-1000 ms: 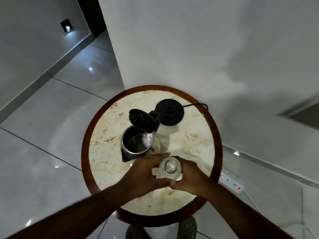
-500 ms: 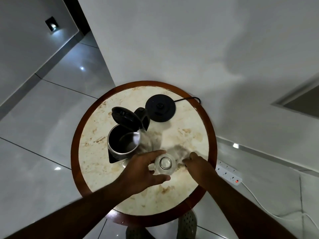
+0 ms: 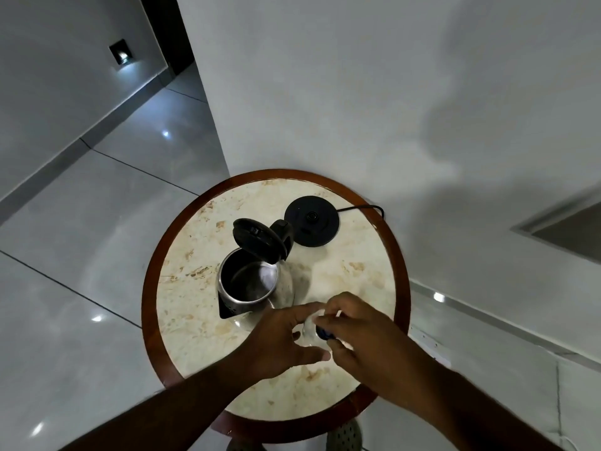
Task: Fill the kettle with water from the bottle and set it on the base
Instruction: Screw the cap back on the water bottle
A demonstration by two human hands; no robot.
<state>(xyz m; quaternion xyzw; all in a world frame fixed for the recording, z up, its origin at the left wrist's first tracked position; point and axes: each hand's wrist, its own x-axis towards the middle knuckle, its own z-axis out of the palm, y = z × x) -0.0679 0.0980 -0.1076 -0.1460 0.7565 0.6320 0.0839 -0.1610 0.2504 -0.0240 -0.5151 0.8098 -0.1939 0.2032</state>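
Note:
A steel kettle (image 3: 248,281) stands on the round table with its black lid (image 3: 258,240) hinged open. The black kettle base (image 3: 312,224) lies bare behind and to the right of it. A clear plastic bottle (image 3: 309,330) stands upright just in front of the kettle. My left hand (image 3: 279,343) is wrapped around the bottle's body. Over the bottle's mouth, my right hand (image 3: 361,336) pinches a small blue cap (image 3: 325,334). The hands hide most of the bottle.
The marble-topped table has a raised brown wooden rim (image 3: 149,307) and sits against a white wall corner. The base's black cord (image 3: 367,208) runs off the far edge. A white power strip (image 3: 429,345) lies on the tiled floor at the right.
The bottle's mouth was uncovered before. My right hand went off to the right, then came back onto the bottle top with the blue cap. My left hand stayed on the bottle.

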